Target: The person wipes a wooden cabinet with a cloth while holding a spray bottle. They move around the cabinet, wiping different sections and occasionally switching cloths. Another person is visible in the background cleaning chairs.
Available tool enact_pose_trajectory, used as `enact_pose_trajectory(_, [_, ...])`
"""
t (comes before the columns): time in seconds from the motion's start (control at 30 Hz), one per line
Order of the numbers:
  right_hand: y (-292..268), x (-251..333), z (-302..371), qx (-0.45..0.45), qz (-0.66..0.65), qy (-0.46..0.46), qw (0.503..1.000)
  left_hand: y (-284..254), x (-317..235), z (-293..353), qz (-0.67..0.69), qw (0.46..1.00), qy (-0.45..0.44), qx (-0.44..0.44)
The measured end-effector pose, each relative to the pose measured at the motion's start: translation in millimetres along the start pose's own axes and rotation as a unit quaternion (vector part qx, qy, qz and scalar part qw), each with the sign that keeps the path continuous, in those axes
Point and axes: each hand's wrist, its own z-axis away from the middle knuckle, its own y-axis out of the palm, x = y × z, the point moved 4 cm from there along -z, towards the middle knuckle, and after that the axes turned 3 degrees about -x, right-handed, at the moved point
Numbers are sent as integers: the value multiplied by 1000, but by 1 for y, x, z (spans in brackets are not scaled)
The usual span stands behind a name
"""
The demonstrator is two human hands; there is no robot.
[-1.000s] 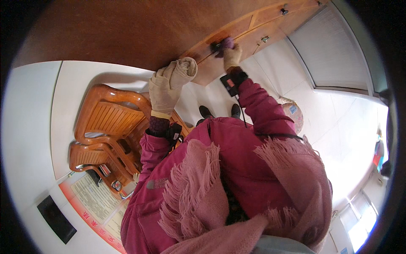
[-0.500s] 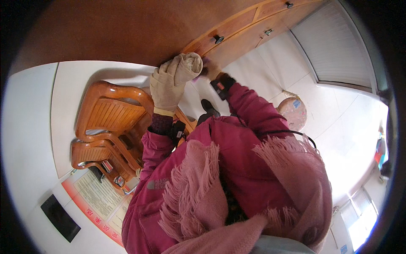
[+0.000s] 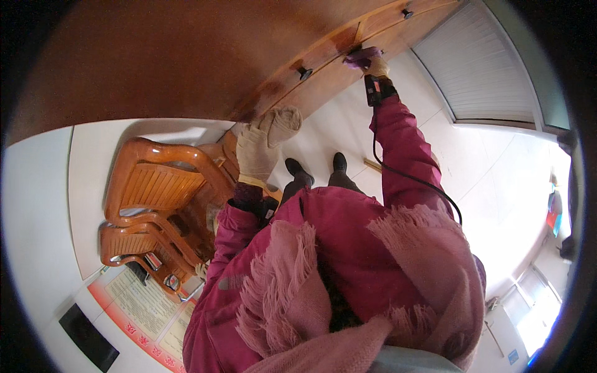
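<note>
My left hand point(image 3: 256, 152) wears a beige glove. Its fingers are closed round a bunched, rolled beige cloth point(image 3: 285, 126), close to the near edge of a brown wooden cabinet point(image 3: 168, 62). Reaching farther out, my right hand point(image 3: 377, 67), which looks gloved too, presses a purple cloth point(image 3: 360, 58) against the cabinet's drawer front point(image 3: 336, 57). The cloth covers part of the fingers. Left of that cloth sits a round black drawer knob point(image 3: 305, 73); another black knob point(image 3: 407, 13) is farther right.
A varnished wooden armchair point(image 3: 163, 180) stands at the left, by the wall. Below it are a red-and-cream poster point(image 3: 140, 308) and a black panel point(image 3: 88, 337). A grey ribbed panel point(image 3: 491, 68) is at the right. A black cable point(image 3: 413, 178) runs along my right arm.
My right hand has moved right and away from me along the drawer front with the purple cloth. My left hand, still holding the beige cloth, sits slightly lower. Both my shoes now show.
</note>
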Motion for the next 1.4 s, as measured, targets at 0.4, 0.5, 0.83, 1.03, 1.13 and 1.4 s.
enact_pose_trajectory(0.4, [187, 45, 72, 173, 297, -81, 935, 48, 26, 26, 156, 962, -208, 79])
enact_pose_trajectory(0.5, [186, 109, 142, 206, 87, -197, 955, 57, 31, 25, 170, 954, -238, 73])
enact_pose_trajectory(0.83, [203, 31, 83, 266, 15, -182, 946, 44, 28, -13, 161, 964, -197, 72])
enact_pose_trajectory(1.03, [72, -35, -38, 123, -377, -187, 899, 44, 30, -8, 128, 951, -261, 105])
enact_pose_trajectory(1.13, [-30, -23, -51, -25, 88, -171, 981, 45, 31, -8, 119, 951, -264, 105])
enact_pose_trajectory(1.4, [-102, 126, -13, -306, -491, 147, 802, 45, 33, -11, 96, 952, -268, 115])
